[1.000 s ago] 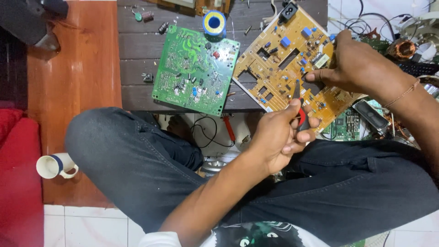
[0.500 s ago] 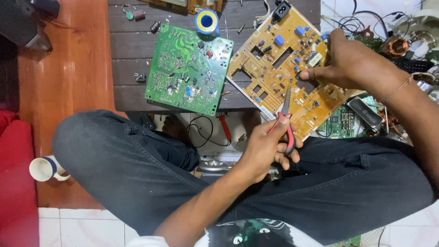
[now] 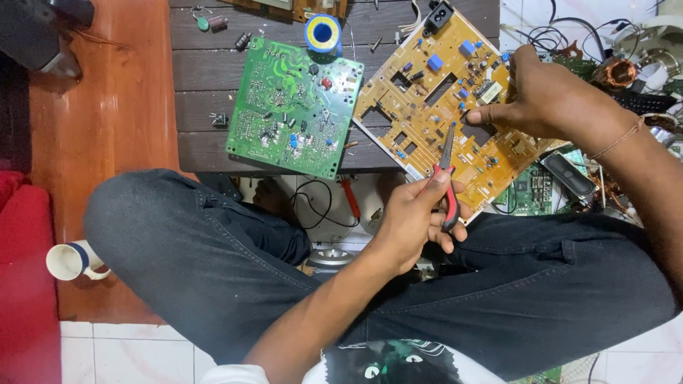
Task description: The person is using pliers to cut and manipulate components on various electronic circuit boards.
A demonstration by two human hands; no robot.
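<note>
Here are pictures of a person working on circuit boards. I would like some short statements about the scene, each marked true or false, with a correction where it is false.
1. The left hand holds red-handled pliers. True.
2. The right hand rests on the green circuit board. False: it grips the yellow circuit board; no hand touches the green one, which lies to its left.
3. The tip of the pliers is over the yellow circuit board. True.
4. The white mug stands on the dark slatted table. False: it is on the reddish wooden surface beside the person's knee.
</note>
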